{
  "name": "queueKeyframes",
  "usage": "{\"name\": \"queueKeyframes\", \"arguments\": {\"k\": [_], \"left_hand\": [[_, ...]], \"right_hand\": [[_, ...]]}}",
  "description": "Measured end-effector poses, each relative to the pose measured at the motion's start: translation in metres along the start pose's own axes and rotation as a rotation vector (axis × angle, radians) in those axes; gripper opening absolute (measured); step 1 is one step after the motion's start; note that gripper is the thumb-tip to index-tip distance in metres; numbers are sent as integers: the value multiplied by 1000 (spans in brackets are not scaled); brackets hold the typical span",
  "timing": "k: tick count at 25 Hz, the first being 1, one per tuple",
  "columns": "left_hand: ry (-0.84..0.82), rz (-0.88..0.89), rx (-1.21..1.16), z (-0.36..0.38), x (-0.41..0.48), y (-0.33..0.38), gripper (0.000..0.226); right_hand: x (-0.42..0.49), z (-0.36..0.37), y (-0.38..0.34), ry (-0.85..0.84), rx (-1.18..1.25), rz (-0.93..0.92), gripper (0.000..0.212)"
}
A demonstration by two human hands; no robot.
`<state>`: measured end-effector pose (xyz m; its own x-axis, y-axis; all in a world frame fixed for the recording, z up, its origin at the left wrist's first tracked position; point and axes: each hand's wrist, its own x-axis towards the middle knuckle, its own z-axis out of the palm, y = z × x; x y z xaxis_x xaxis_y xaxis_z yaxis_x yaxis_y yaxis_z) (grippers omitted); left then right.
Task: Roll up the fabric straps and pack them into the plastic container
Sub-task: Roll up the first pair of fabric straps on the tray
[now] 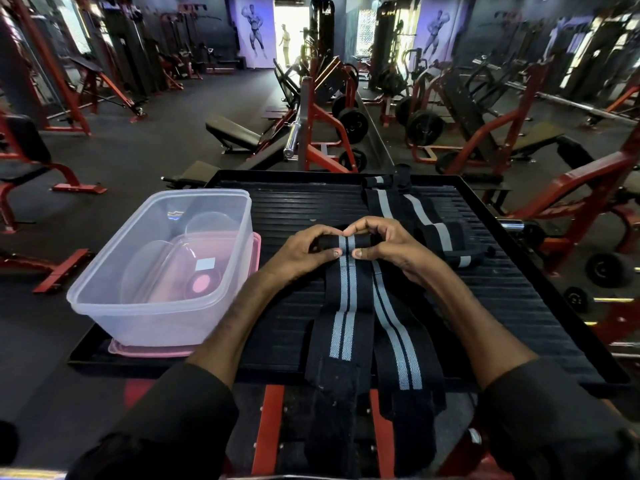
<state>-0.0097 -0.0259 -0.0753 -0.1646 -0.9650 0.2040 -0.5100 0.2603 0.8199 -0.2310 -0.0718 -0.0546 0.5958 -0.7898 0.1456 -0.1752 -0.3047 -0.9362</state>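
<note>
A black fabric strap with two grey stripes (341,306) lies along the black ribbed platform (301,209), its near end hanging over the front edge. Its far end is rolled into a small roll (346,241), pinched from both sides by my left hand (304,252) and my right hand (384,245). A second striped strap (398,344) lies beside it on the right. Further straps (436,233) lie loose at the back right. The clear plastic container (104,296) stands open on the platform's left, with nothing inside.
A pink lid (145,351) lies under the container. Red and black gym machines, benches and weight plates surround the platform. A person stands far off in a bright doorway (285,43). A red frame (273,427) supports the platform below.
</note>
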Motion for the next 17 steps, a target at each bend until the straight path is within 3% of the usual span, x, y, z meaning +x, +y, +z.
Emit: {"name": "queueKeyframes", "arguments": {"k": [3, 7, 10, 14, 17], "left_hand": [[97, 81, 20, 1, -5, 3, 42], [196, 182, 22, 4, -9, 12, 43], [264, 281, 81, 7, -10, 12, 41], [287, 283, 54, 10, -12, 13, 41], [166, 100, -34, 10, -7, 11, 38]], "right_hand": [[-2, -2, -8, -24, 59, 74, 40], [-1, -1, -16, 43, 360, 193, 35], [-2, 3, -12, 84, 184, 229, 25], [-12, 6, -11, 68, -42, 101, 29], [-16, 7, -9, 135, -11, -87, 23]]}}
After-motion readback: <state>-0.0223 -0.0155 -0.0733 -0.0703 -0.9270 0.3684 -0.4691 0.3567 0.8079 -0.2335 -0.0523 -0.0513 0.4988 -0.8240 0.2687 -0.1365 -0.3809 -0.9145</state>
